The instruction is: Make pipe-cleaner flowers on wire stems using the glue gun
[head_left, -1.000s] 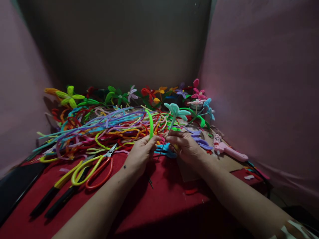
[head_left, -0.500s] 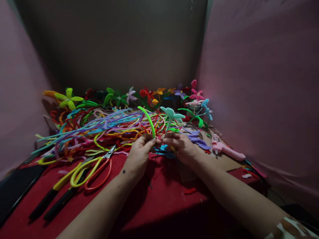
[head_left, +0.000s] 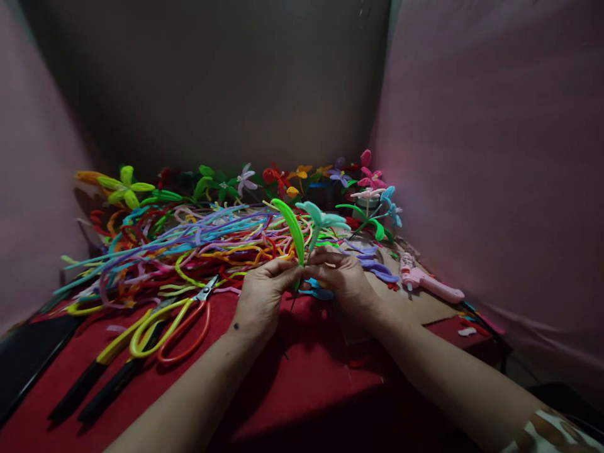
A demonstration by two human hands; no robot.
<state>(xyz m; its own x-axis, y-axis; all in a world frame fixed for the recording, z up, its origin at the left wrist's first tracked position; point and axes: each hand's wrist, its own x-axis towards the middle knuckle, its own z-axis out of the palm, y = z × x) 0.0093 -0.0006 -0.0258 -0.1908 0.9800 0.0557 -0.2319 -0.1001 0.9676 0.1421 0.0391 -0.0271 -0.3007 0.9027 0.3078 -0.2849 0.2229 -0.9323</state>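
Observation:
My left hand (head_left: 267, 292) pinches the base of a bright green pipe-cleaner leaf (head_left: 293, 228), which stands up and curves to the left. Beside it, my right hand (head_left: 342, 283) is closed on the stem of a mint pipe-cleaner flower (head_left: 321, 217). The fingertips of both hands meet where the leaf's base and the stem come together. A thin dark stem end pokes out below the fingers. How the leaf and stem are joined there is hidden by the fingers.
A heap of coloured pipe cleaners (head_left: 189, 242) lies behind my hands. Scissors with red and yellow handles (head_left: 184, 333) and black-tipped yellow pliers (head_left: 111, 352) rest at left. A pink glue gun (head_left: 429, 282) lies on cardboard (head_left: 401, 308) at right. Finished flowers (head_left: 125, 187) line the back.
My left hand has brought the green leaf right, up against the flower's stem. The leaf has turned and now shows its broader side. The flower has shifted slightly left.

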